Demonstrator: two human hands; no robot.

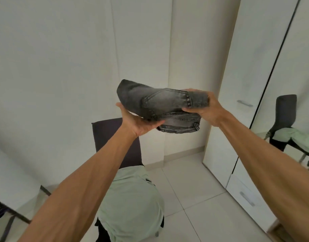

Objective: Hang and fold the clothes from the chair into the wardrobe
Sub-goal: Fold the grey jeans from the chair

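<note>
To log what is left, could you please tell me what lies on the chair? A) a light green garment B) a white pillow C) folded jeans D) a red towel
A: a light green garment is draped over the chair, while the left hand and right hand hold the folded grey jeans above it.

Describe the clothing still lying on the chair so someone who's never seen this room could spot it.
Start at the tall white wardrobe on the right; left of it stands a dark high-backed chair. Draped over its seat is a pale mint-green cloth garment. Unlike the folded grey denim jeans held above it, it is light-coloured and unfolded.
</note>
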